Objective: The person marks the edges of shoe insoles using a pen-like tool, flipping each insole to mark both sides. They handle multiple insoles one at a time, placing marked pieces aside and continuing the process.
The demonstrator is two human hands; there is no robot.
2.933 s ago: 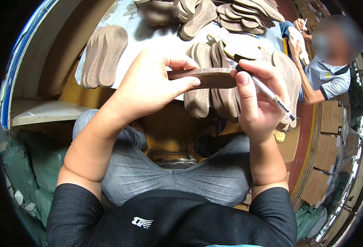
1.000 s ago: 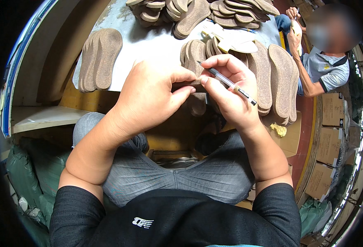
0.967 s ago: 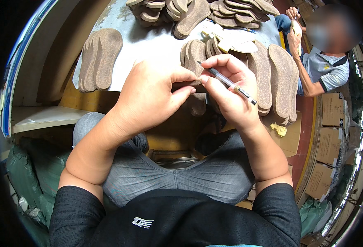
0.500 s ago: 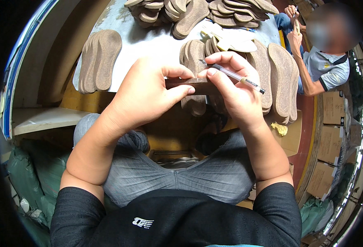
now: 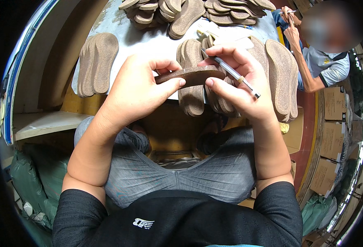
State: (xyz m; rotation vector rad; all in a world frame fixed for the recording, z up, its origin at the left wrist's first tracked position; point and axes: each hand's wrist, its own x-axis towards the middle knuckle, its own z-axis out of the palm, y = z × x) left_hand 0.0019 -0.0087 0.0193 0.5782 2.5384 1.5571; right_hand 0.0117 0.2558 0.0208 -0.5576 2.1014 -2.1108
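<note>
A brown speckled cork insole is held edge-on between my two hands, above the near edge of the table. My left hand pinches one end between thumb and fingers. At the other end, my right hand grips the insole with its thumb and fingertips. A clear pen with a dark tip lies slantwise across the fingers of that same hand. Behind and below the held piece, a row of insoles rests at the table edge, partly hidden by my hands.
Fanned insoles lie on the table's left, with more at the right and heaps at the back. A co-worker sits at the right. Cardboard boxes line the right side; green sacks stand at the lower left.
The insole has tilted, so more of its dark side shows. My right hand has shifted slightly right, its thumb now lower on the insole.
</note>
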